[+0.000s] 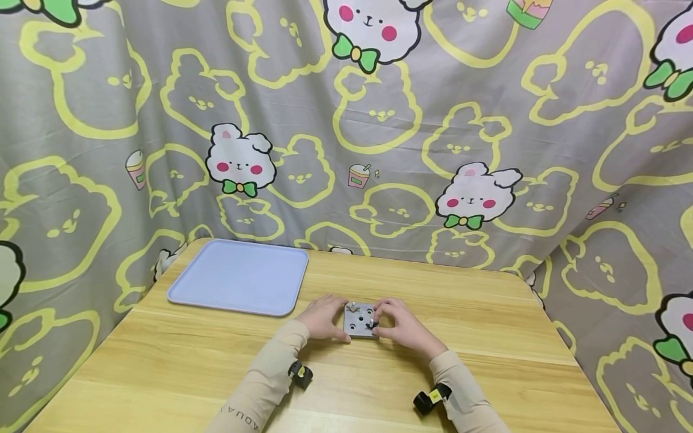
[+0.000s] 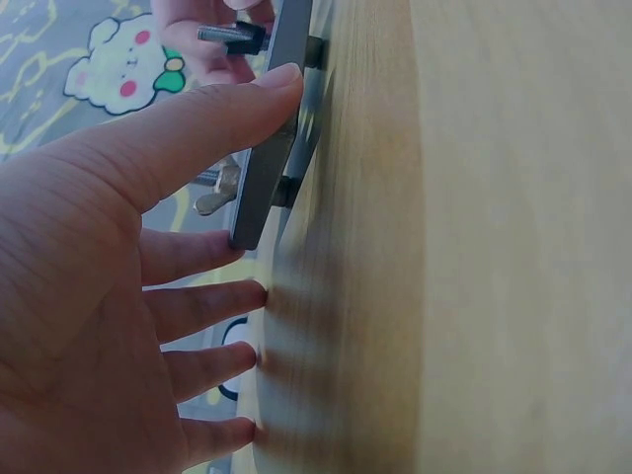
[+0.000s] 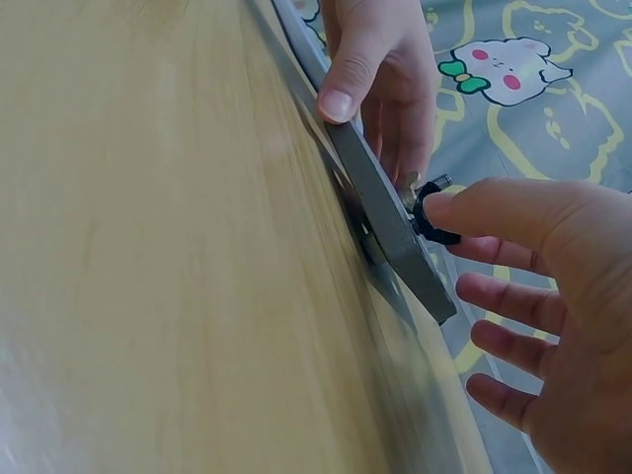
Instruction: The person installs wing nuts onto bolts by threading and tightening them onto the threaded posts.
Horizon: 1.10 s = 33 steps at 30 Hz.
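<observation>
A small square grey metal plate (image 1: 361, 329) with several holes sits between both hands, toward the middle of the table. My left hand (image 1: 323, 319) holds its left side, thumb on the near edge and index finger at the far corner. On the plate's far left, a silver wing nut (image 2: 223, 188) sits on a threaded bolt. Its bolt head (image 2: 286, 191) pokes out underneath, between plate and tabletop. My right hand (image 1: 405, 329) pinches a black wing nut (image 3: 433, 217) on a second bolt at the near right, thumb in front. The other right fingers are spread apart.
A pale blue tray (image 1: 238, 278) lies at the back left of the wooden table (image 1: 335, 391). Behind and beside the table hangs a grey curtain (image 1: 308, 102) with cartoon prints. Black wrist cameras (image 1: 431, 399) are strapped over both sleeves.
</observation>
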Each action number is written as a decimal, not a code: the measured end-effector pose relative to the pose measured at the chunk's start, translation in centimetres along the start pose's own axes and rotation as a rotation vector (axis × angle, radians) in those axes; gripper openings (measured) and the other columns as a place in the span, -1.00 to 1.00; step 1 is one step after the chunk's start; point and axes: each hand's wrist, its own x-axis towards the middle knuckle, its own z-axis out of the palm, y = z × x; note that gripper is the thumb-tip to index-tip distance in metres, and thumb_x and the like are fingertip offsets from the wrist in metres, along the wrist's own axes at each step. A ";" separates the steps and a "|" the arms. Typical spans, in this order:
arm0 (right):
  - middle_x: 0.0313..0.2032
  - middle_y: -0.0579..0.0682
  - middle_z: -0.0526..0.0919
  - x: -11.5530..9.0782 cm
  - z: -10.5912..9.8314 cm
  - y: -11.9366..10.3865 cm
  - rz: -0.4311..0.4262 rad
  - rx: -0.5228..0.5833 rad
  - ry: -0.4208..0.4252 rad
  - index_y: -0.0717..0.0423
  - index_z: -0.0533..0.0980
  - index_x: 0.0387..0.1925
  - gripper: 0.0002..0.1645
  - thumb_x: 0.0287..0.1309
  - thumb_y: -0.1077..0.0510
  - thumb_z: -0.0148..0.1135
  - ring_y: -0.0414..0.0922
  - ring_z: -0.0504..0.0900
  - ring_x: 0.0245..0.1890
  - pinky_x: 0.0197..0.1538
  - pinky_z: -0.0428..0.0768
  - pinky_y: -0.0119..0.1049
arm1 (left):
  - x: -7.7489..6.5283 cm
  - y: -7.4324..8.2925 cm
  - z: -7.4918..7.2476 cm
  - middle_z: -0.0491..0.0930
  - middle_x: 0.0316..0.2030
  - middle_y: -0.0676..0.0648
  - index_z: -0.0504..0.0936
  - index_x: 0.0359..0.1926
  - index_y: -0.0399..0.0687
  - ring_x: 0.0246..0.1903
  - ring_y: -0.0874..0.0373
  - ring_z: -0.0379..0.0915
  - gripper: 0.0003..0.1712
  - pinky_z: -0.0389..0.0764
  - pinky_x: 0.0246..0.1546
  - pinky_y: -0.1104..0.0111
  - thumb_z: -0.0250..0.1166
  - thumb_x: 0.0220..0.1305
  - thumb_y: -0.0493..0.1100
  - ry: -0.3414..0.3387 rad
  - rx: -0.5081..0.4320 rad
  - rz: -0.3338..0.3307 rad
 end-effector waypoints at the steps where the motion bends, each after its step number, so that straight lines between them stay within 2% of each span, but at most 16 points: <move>1: 0.06 0.01 0.55 0.0 0.0 0.0 0.002 0.002 0.001 -0.16 0.51 -0.41 -0.80 0.02 0.13 0.41 0.07 0.38 0.20 0.30 0.30 0.21 | 0.0 0.0 0.0 0.34 0.37 -0.19 0.31 0.39 -0.10 0.43 -0.25 0.09 0.08 0.09 0.45 -0.16 0.51 -0.13 0.22 0.000 0.000 0.000; 6: 0.05 0.01 0.55 0.1 0.0 0.0 0.003 0.009 -0.002 -0.13 0.52 -0.47 -0.83 -0.01 0.24 0.31 0.05 0.37 0.18 0.29 0.29 0.17 | 0.0 -0.1 0.1 0.34 0.37 -0.19 0.31 0.39 -0.10 0.43 -0.25 0.09 0.09 0.09 0.44 -0.16 0.51 -0.13 0.22 0.001 0.000 0.002; 9: 0.03 0.01 0.56 0.1 0.1 0.1 -0.016 0.001 0.003 -0.10 0.50 -0.45 -0.81 -0.04 0.24 0.34 0.04 0.40 0.15 0.27 0.32 0.15 | 0.1 -0.2 0.1 0.34 0.37 -0.19 0.30 0.39 -0.10 0.43 -0.25 0.10 0.09 0.09 0.44 -0.16 0.51 -0.14 0.22 0.000 0.007 0.003; 12: 0.02 0.01 0.57 0.1 0.2 0.1 -0.033 0.005 0.007 -0.08 0.48 -0.35 -0.75 -0.03 0.20 0.40 0.03 0.41 0.14 0.28 0.34 0.15 | 0.1 -0.2 0.2 0.35 0.36 -0.20 0.31 0.38 -0.11 0.42 -0.26 0.11 0.10 0.10 0.43 -0.17 0.51 -0.15 0.22 0.002 0.015 0.009; 17: 0.09 0.01 0.54 0.0 0.2 0.0 -0.028 0.011 0.000 -0.03 0.53 -0.06 -0.59 0.00 0.13 0.42 0.08 0.39 0.21 0.31 0.32 0.24 | 0.1 -0.2 0.1 0.34 0.37 -0.19 0.30 0.39 -0.10 0.43 -0.25 0.09 0.10 0.08 0.44 -0.17 0.51 -0.15 0.23 -0.005 0.007 0.003; 19: 0.13 0.04 0.53 0.0 0.2 0.1 -0.029 0.002 -0.004 -0.05 0.56 -0.03 -0.58 0.00 0.12 0.41 0.11 0.38 0.23 0.31 0.30 0.27 | 0.1 -0.2 0.1 0.34 0.38 -0.18 0.30 0.39 -0.10 0.43 -0.24 0.09 0.11 0.08 0.44 -0.17 0.51 -0.15 0.24 -0.004 0.005 0.002; 27: 0.06 0.02 0.57 0.1 0.1 0.1 -0.030 -0.020 0.008 -0.13 0.56 -0.32 -0.79 -0.01 0.11 0.43 0.08 0.42 0.17 0.28 0.34 0.21 | 0.1 -0.3 0.2 0.36 0.36 -0.18 0.31 0.38 -0.10 0.42 -0.25 0.12 0.09 0.11 0.43 -0.18 0.51 -0.15 0.23 0.006 0.013 0.009; 33: 0.02 0.07 0.59 0.1 -0.1 -0.1 -0.060 -0.002 0.017 -0.11 0.53 -0.47 -0.80 -0.05 0.28 0.32 0.13 0.43 0.15 0.27 0.32 0.23 | 0.2 -0.3 0.3 0.36 0.36 -0.17 0.32 0.38 -0.10 0.42 -0.24 0.13 0.08 0.14 0.42 -0.18 0.51 -0.14 0.23 0.011 0.016 0.010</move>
